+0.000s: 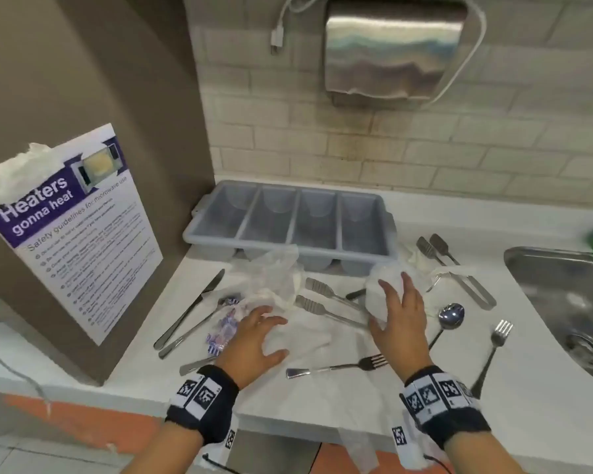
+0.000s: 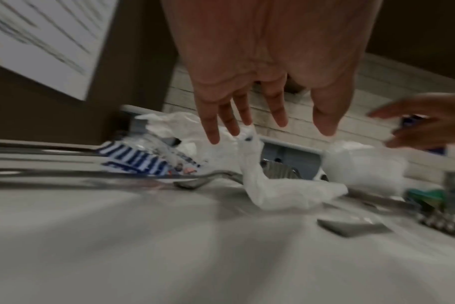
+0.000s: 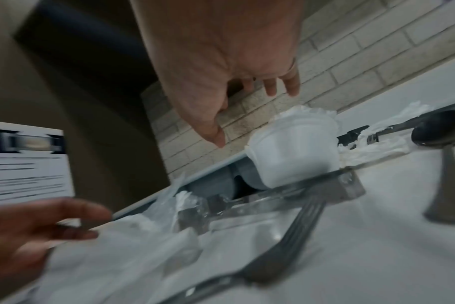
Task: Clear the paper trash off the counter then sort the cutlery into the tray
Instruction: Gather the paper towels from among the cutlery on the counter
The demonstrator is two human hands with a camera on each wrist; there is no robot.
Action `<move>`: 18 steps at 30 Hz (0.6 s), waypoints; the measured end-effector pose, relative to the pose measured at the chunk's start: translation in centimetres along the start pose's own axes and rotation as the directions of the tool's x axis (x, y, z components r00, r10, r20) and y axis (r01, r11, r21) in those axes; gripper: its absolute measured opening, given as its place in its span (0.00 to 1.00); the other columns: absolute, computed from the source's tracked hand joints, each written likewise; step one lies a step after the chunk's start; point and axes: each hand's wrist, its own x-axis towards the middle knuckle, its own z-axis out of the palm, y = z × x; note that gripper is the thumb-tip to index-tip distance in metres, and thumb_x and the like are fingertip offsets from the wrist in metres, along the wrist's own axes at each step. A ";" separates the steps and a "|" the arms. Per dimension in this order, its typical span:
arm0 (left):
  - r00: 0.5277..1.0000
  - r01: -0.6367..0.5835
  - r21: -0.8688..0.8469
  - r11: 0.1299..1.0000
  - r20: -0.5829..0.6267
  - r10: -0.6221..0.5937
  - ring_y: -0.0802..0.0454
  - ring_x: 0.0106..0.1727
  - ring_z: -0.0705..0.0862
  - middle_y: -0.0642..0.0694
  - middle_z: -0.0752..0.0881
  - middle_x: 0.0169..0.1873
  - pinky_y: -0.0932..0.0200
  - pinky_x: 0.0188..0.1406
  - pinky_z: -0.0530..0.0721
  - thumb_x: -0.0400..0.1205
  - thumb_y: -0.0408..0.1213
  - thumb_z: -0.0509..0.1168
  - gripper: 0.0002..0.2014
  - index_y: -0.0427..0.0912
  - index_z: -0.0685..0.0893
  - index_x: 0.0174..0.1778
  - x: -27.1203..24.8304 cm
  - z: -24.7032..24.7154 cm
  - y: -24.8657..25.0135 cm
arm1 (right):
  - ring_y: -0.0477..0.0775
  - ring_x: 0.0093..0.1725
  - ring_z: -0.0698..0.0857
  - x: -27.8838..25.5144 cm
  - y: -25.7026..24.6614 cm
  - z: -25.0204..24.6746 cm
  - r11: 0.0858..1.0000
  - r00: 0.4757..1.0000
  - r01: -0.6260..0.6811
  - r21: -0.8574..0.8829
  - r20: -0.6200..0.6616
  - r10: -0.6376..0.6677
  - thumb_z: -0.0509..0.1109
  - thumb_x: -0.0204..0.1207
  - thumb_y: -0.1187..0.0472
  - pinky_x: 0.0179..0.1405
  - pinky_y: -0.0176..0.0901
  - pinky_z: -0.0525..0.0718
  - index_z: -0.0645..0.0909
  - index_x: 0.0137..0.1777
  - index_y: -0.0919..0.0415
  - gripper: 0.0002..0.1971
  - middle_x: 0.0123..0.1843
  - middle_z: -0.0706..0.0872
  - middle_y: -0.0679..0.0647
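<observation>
White counter [image 1: 408, 398] is running along a pale brick wall, with a steel sink [image 1: 562, 302] let into it on the right and a microwave notice [image 1: 83, 241] leaning against the brown panel on the left. Paper and cutlery are lying mixed together across the middle, which is probably why both hands are coming in at once, before any sorting.

The left hand [image 1: 254, 340] is hovering palm down over a flat white napkin [image 1: 302, 340], its fingers [image 2: 210, 125] spread and straight, holding nothing; the wrist view is showing clear air under the fingertips. Just beside it a blue-striped wrapper [image 1: 221, 331] is lying against a crumpled clear bag [image 1: 274, 271].

The right hand [image 1: 403, 323] is reaching over a crumpled paper cup [image 1: 382, 292], fingers apart and thumb dropped, seemingly shaping to close round it; I judge it is not gripping yet.

The grey tray [image 1: 291, 224] is sitting at the back against the wall, its four compartments holding nothing, so the sorting is still waiting on the paper. Tongs [image 1: 329, 302] are lying partly under the cup, and a fork [image 1: 339, 366] is resting on the napkin's near edge, so lifting either paper may drag metal along. A knife [image 1: 189, 307], a spoon [image 1: 451, 316] and another fork [image 1: 493, 350] are lying further out.
</observation>
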 end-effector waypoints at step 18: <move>0.992 -0.017 0.009 1.000 0.123 0.015 0.51 0.67 0.77 0.46 0.83 0.63 0.60 0.71 0.72 0.81 0.30 0.64 0.14 0.44 0.85 0.60 3.3 -1.4 -3.0 | 0.60 0.64 0.81 3.3 0.7 0.1 0.938 0.934 -0.271 -0.215 0.179 0.310 0.67 0.76 0.54 0.78 0.71 0.50 0.84 0.60 0.56 0.15 0.64 0.86 0.54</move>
